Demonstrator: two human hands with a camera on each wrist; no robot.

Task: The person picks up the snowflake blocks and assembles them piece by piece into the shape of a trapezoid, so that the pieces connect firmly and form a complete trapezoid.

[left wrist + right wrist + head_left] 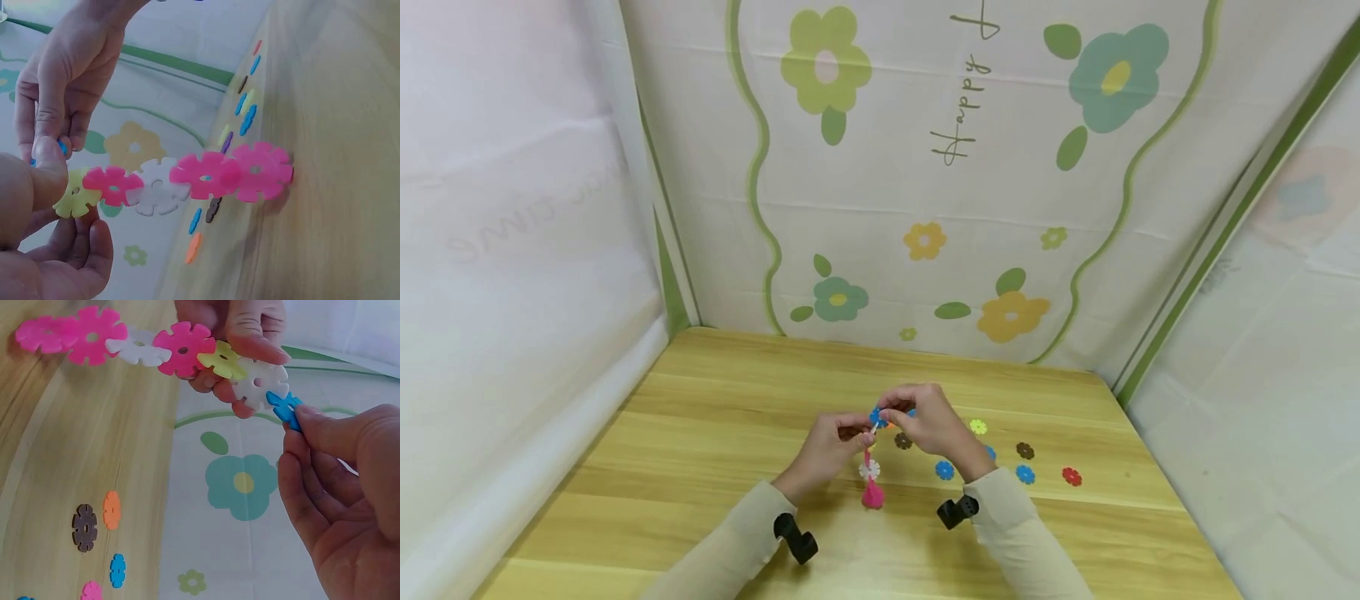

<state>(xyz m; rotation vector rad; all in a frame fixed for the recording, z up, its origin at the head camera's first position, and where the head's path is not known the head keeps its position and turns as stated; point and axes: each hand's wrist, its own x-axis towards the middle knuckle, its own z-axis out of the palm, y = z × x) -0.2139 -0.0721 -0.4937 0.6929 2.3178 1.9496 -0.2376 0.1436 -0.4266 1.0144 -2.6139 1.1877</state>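
A chain of flower-shaped interlocking discs stands upright on the table: pink discs (pixel 261 173) at the foot, then a white (pixel 157 190), a pink (pixel 184 350), a yellow (pixel 220 360) and a second white disc (pixel 265 372) at the top. My left hand (pixel 827 454) grips the chain near the top, its thumb across the upper white disc. Between thumb and fingers my right hand (pixel 931 421) pinches a blue disc (pixel 286 411). The blue disc's edge meets the rim of the upper white disc; how deep the slots sit cannot be told.
Loose discs lie flat on the wooden table (pixel 737 400), mostly behind and right of the chain: brown (pixel 1025 450), red (pixel 1072 477), blue (pixel 944 471), yellow-green (pixel 977 427) and orange (pixel 112 510). Flower-printed cloth walls (pixel 880 183) stand around the table.
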